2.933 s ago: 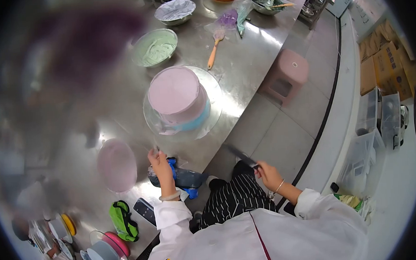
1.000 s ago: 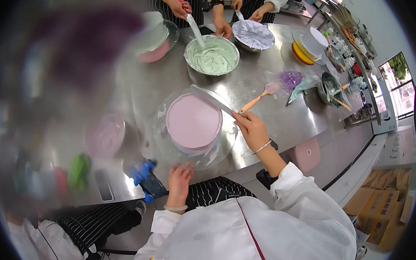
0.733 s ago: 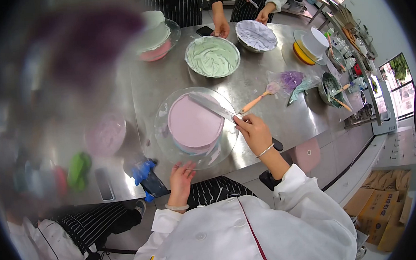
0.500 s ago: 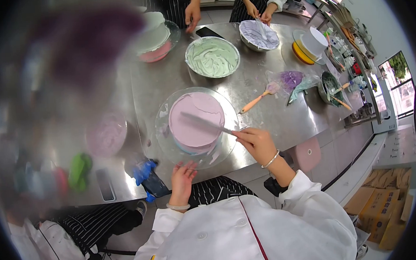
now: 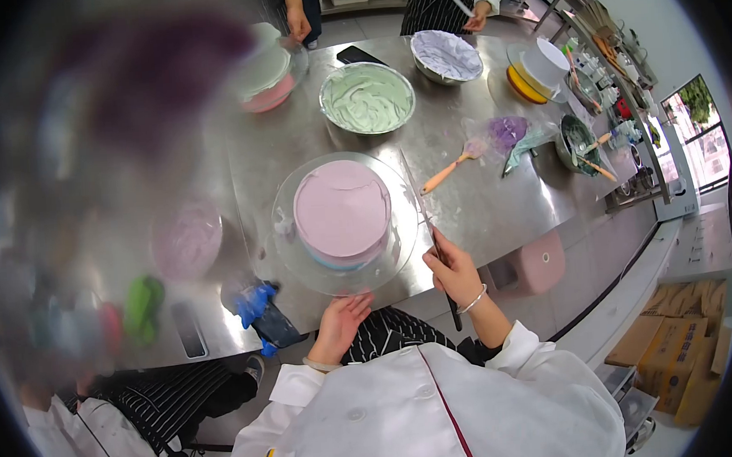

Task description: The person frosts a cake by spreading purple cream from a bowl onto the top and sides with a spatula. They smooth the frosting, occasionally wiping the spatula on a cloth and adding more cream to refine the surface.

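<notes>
A round cake [image 5: 342, 209] with smooth pink frosting and a bluish lower edge sits on a clear round turntable [image 5: 288, 254]. My right hand [image 5: 457, 275] is closed round a long spatula [image 5: 418, 188], whose blade points up and away, beside the turntable's right edge. The blade is clear of the cake. At the turntable's near edge, my left hand [image 5: 345, 324] is open, its fingers spread and empty, close to the rim. Beyond the cake stands a bowl of pale green cream [image 5: 366, 99].
Back right are a bowl of lavender cream [image 5: 446, 54] and a white-and-yellow cake [image 5: 540, 67]. An orange-handled spatula [image 5: 446, 173] lies near purple piping bags [image 5: 508, 132]. Blue gloves [image 5: 256, 304] and a phone [image 5: 189, 330] lie front left. Co-workers stand across the table and at the left.
The spatula has left the cake top and turned upright beyond the turntable's right side. My left hand has shifted slightly right. Across the table, one co-worker's hands have moved back from the lavender bowl.
</notes>
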Motion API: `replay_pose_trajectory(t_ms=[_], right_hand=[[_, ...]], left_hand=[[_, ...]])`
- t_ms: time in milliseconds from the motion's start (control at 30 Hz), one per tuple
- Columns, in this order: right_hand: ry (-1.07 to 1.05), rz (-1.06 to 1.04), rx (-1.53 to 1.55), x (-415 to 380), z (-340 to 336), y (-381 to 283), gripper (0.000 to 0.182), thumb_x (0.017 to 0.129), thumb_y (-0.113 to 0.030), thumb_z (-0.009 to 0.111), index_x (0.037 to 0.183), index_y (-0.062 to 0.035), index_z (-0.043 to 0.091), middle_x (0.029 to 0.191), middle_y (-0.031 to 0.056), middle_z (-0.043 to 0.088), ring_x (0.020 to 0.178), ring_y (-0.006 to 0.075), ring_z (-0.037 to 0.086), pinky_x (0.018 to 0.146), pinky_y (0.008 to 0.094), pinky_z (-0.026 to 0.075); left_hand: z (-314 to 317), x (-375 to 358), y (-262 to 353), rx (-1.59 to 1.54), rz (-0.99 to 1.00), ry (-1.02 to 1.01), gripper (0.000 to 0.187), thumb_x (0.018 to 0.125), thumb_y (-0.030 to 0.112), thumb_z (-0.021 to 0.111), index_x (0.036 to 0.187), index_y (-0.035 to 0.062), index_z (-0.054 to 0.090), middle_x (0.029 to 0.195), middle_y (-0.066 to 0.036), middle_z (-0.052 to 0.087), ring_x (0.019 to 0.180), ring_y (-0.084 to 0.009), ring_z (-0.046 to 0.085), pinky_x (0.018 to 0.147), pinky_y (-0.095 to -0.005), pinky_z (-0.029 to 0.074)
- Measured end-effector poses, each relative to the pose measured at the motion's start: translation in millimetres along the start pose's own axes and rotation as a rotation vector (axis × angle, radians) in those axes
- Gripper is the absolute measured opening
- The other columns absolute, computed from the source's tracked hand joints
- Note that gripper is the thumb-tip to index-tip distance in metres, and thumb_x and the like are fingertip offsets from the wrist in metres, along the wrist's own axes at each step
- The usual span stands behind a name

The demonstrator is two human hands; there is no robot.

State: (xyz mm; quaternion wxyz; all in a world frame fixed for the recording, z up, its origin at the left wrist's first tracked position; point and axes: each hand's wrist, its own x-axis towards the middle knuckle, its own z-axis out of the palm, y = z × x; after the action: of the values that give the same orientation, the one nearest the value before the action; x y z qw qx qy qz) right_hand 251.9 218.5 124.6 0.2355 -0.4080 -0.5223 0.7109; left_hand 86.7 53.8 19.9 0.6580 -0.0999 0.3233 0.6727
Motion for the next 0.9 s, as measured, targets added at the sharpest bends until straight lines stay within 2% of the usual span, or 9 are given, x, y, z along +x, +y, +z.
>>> replay_pose_trajectory(t_ms=[67,100,167,200,333,400,467,567,900], right_hand=[[0.116,-0.266,-0.415,9.2,-3.4,10.7,0.048,0.076,-0.008,0.061,0.12,-0.0024,0.043,0.067,0.005,0.048,0.045,0.0078,0.04,0.039,0.0223,0.034],[0.119,-0.264,-0.414,13.0,-6.4,13.3,0.048,0.076,-0.008,0.061,0.12,-0.0024,0.043,0.067,0.005,0.048,0.045,0.0078,0.04,0.039,0.0223,0.034],[0.21,-0.392,-0.638,22.4,-8.1,11.2,0.046,0.071,-0.011,0.065,0.113,-0.002,0.05,0.061,0.0083,0.049,0.044,0.0108,0.044,0.041,0.0246,0.037],[0.209,-0.39,-0.638,26.7,-9.3,11.1,0.046,0.071,-0.011,0.065,0.113,-0.002,0.05,0.061,0.0083,0.049,0.044,0.0108,0.044,0.041,0.0246,0.037],[0.187,-0.424,-0.754,41.6,-9.0,-0.3,0.049,0.068,-0.019,0.068,0.112,-0.0046,0.051,0.06,0.0101,0.051,0.044,0.0162,0.047,0.044,0.0273,0.039],[0.175,-0.411,-0.804,49.4,-8.9,-5.1,0.05,0.067,-0.022,0.068,0.111,-0.0053,0.052,0.06,0.0104,0.052,0.045,0.0184,0.048,0.047,0.0286,0.04],[0.151,-0.531,-0.936,58.1,-13.1,-6.2,0.05,0.066,-0.026,0.068,0.109,-0.006,0.054,0.062,0.0121,0.053,0.051,0.0227,0.05,0.052,0.0311,0.041],[0.106,-0.526,-0.951,64.1,-15.2,-12.1,0.049,0.065,-0.028,0.068,0.108,-0.0074,0.055,0.063,0.0133,0.052,0.056,0.0253,0.05,0.055,0.0328,0.041],[0.027,-0.559,-1.084,60.2,-10.8,-26.9,0.049,0.065,-0.027,0.068,0.109,-0.0094,0.055,0.063,0.0114,0.05,0.055,0.0248,0.049,0.054,0.0331,0.04]], left_hand=[[-5.3,0.7,3.1,-0.056,-0.018,0.052,0.035,0.079,0.008,0.047,0.11,0.0047,0.03,0.107,-0.016,0.048,0.103,-0.0295,0.046,0.086,-0.04,0.037],[-7.7,1.4,4.8,-0.054,-0.022,0.053,0.035,0.079,0.008,0.047,0.11,0.0047,0.03,0.107,-0.016,0.048,0.103,-0.0295,0.046,0.086,-0.04,0.037],[2.4,1.2,15.3,-0.038,0.384,0.225,0.04,0.078,0.006,0.047,0.114,0.005,0.027,0.106,-0.014,0.045,0.101,-0.0293,0.046,0.087,-0.0409,0.037],[7.3,-1.5,20.1,-0.035,0.45,0.251,0.046,0.078,0.005,0.048,0.117,0.0059,0.024,0.107,-0.013,0.043,0.1,-0.0285,0.045,0.086,-0.0425,0.037],[17.4,-8.6,25.6,-0.066,0.404,0.284,0.048,0.078,0.005,0.048,0.119,0.0073,0.023,0.107,-0.014,0.042,0.101,-0.0284,0.045,0.086,-0.0444,0.037],[16.1,-6.9,19.2,-0.033,0.378,0.238,0.048,0.078,0.006,0.047,0.119,0.008,0.022,0.108,-0.014,0.042,0.102,-0.0286,0.044,0.086,-0.0455,0.037],[20.3,-8.1,18.2,-0.026,0.361,0.24,0.048,0.078,0.006,0.047,0.119,0.008,0.022,0.109,-0.014,0.042,0.103,-0.0288,0.044,0.086,-0.0456,0.037],[22.5,-8.8,14.2,-0.008,0.342,0.24,0.047,0.079,0.006,0.047,0.119,0.0079,0.022,0.109,-0.015,0.041,0.105,-0.0295,0.043,0.086,-0.0458,0.038],[22.3,-8.6,8.8,-0.01,0.332,0.217,0.048,0.078,0.005,0.047,0.119,0.0071,0.022,0.112,-0.016,0.04,0.11,-0.0308,0.041,0.087,-0.0445,0.037]])
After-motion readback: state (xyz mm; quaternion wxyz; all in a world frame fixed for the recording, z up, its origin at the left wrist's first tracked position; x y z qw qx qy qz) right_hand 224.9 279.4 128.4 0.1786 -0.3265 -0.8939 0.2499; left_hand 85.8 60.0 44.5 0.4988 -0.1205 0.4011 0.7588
